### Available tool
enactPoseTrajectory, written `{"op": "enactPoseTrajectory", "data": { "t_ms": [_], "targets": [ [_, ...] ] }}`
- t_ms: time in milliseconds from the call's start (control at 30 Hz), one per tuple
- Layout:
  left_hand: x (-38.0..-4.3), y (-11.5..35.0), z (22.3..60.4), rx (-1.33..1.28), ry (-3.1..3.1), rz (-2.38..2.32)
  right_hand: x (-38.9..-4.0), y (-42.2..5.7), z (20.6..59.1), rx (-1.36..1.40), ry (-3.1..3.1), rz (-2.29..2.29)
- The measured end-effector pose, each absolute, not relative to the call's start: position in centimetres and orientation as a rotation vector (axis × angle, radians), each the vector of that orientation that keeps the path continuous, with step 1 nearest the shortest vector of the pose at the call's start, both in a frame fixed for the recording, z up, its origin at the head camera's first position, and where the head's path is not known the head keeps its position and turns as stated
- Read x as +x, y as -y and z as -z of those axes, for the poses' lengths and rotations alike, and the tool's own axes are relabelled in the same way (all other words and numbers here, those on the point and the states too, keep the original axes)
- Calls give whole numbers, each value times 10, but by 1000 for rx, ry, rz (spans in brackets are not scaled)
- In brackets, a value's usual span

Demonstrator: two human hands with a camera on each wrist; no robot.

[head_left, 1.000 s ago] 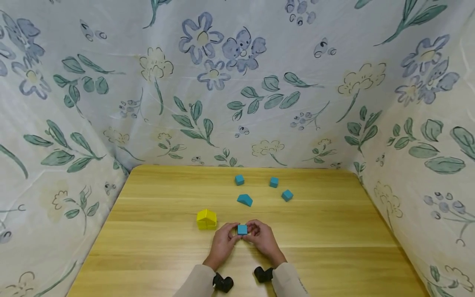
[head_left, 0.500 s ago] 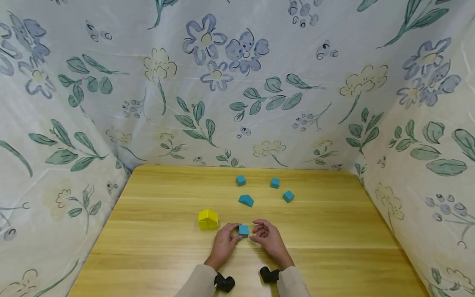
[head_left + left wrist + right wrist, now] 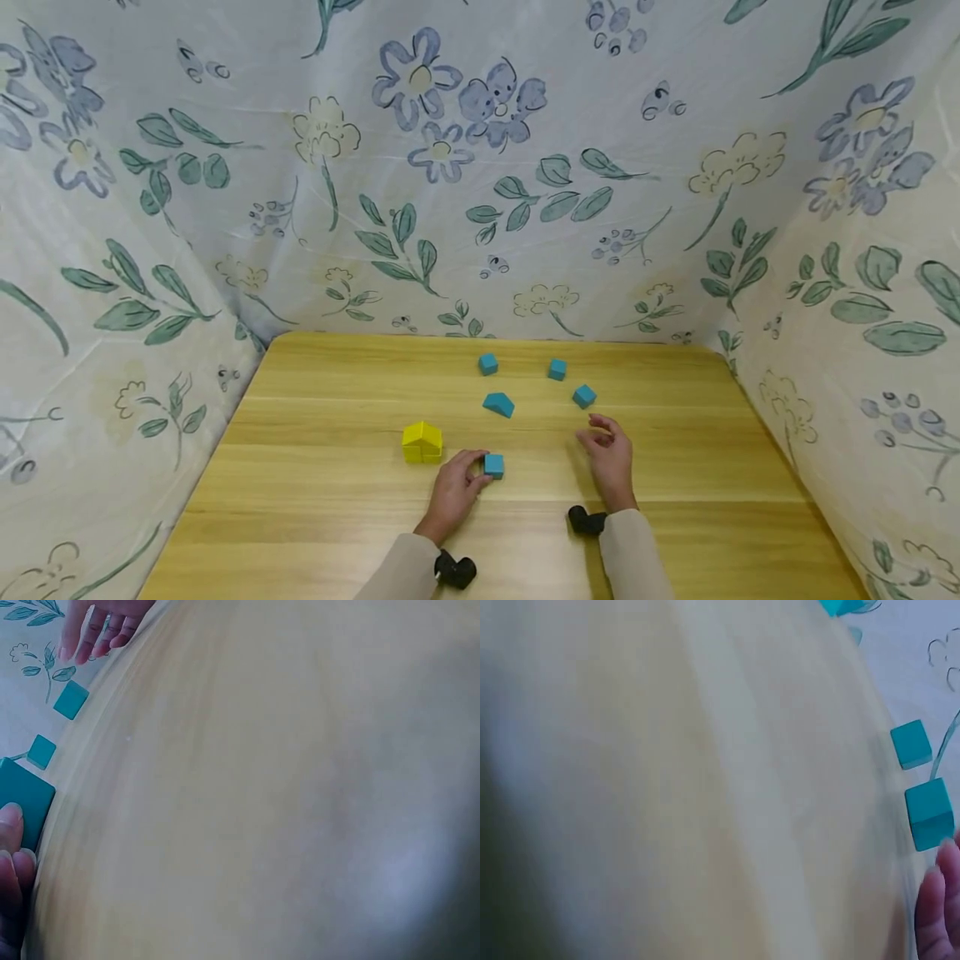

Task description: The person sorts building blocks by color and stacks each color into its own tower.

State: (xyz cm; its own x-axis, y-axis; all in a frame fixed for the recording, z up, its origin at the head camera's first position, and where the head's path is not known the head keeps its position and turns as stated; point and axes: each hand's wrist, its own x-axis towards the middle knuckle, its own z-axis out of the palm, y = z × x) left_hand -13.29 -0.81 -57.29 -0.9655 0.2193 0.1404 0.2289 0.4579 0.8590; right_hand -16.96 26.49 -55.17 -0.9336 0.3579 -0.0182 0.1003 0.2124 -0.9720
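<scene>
A blue cube point(image 3: 493, 466) sits on the wooden table near the middle. My left hand point(image 3: 453, 492) pinches it between thumb and fingers from its left side; in the left wrist view the fingertips point(image 3: 10, 825) lie against the face of the cube. To the right, my right hand point(image 3: 609, 458) is over the table with loosely bent fingers and holds nothing. Its fingertips are just short of another blue cube point(image 3: 584, 396), which shows beside the fingers point(image 3: 932, 915) in the right wrist view.
Two more blue cubes, one centre point(image 3: 488, 364) and one right point(image 3: 557, 369), lie toward the back edge. A blue flat-topped block point(image 3: 498, 405) lies ahead of the left hand. A small yellow block house point(image 3: 422, 442) stands to its left. Floral cloth point(image 3: 480, 167) walls the table.
My right hand has let go of the near blue cube and moved right and forward toward the far right cube. The left hand stays at the near cube.
</scene>
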Motion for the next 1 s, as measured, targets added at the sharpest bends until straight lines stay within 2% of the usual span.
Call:
{"op": "enactPoseTrajectory", "data": {
  "t_ms": [500,1000],
  "targets": [
    [-134,8,574,-406,2680,1560,-229,-280,558,-530,2355,-1560],
    [-134,8,575,-411,2675,1566,-243,-279,559,-559,2457,-1500]
  ]
}}
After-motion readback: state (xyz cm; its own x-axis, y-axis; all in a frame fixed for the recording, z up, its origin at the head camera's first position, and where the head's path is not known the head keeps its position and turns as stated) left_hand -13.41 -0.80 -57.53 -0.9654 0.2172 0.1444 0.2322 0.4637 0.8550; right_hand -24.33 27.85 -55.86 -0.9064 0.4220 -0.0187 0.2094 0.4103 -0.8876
